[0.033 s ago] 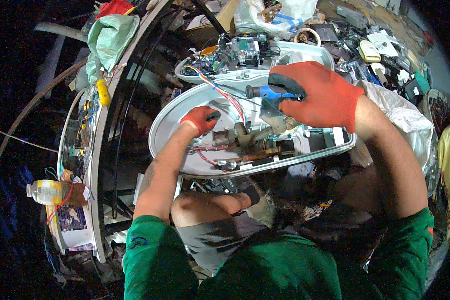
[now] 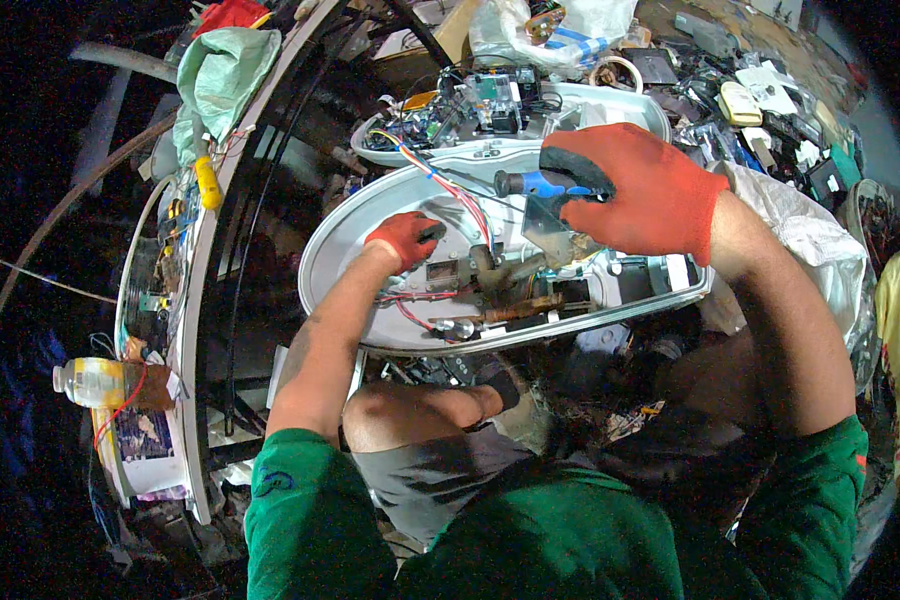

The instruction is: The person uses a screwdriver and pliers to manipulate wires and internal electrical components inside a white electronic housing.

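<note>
An oval grey-white housing (image 2: 332, 225) lies open in front of me, with wires and brown-stained metal parts inside. My right hand (image 2: 648, 192), in a red glove with dark fingertips, is closed around a blue-and-black tool handle (image 2: 535, 184), like a screwdriver's; its shaft cannot be made out. Just under that hand is a translucent flat plate (image 2: 547, 232). My left hand (image 2: 410, 240), gloved the same way, reaches into the left part of the housing with curled fingers; whatever they grip is hidden. Between the hands rises a bundle of coloured wires (image 2: 470, 203). A small clear cylinder (image 2: 455, 328) sits near the housing's front rim.
Behind, the matching shell (image 2: 610, 100) holds circuit boards and cables. Scrap electronics (image 2: 770, 120) are heaped at the back right, beside a white sack (image 2: 805, 225). A metal frame on the left carries a yellow-handled tool (image 2: 207, 183) and a plastic bottle (image 2: 95, 382).
</note>
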Action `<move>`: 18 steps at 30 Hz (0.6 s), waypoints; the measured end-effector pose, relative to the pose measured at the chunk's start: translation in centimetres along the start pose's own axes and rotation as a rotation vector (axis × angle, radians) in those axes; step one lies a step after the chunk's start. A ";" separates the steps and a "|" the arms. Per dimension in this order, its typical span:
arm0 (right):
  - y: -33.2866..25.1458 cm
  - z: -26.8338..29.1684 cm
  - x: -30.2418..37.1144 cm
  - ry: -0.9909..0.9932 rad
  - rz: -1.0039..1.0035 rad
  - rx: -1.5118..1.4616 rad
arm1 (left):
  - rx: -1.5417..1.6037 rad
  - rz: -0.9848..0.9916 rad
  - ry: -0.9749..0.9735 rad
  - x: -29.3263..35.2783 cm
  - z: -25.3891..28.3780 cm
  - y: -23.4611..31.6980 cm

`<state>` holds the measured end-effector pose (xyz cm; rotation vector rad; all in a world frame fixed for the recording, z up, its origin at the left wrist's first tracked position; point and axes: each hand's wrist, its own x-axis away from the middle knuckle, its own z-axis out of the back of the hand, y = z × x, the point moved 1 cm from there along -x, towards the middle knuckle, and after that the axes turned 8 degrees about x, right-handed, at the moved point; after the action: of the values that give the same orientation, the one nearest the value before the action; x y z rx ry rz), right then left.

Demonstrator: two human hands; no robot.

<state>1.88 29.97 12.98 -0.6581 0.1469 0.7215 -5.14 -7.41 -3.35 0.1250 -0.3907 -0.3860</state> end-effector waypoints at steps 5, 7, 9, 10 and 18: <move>0.7 -0.1 0.3 0.041 0.002 0.025 | -0.161 -0.091 -0.027 -1.3 -1.3 1.9; 0.5 0.1 0.1 0.005 -0.012 0.029 | -0.184 -0.047 -0.105 -2.2 -1.0 1.9; 0.1 0.5 -0.2 -0.074 -0.037 0.036 | -0.144 -0.027 -0.073 -1.9 -0.9 2.3; 0.0 0.5 -0.4 -0.076 -0.044 0.032 | -0.146 -0.012 -0.053 -1.6 -0.8 2.1; -0.3 -1.0 -0.8 -0.033 -0.106 0.090 | 0.009 0.093 0.522 12.9 11.0 3.2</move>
<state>1.57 28.76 12.66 -0.5640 0.1131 0.6202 2.62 -10.01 11.86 0.2094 0.1163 -0.2471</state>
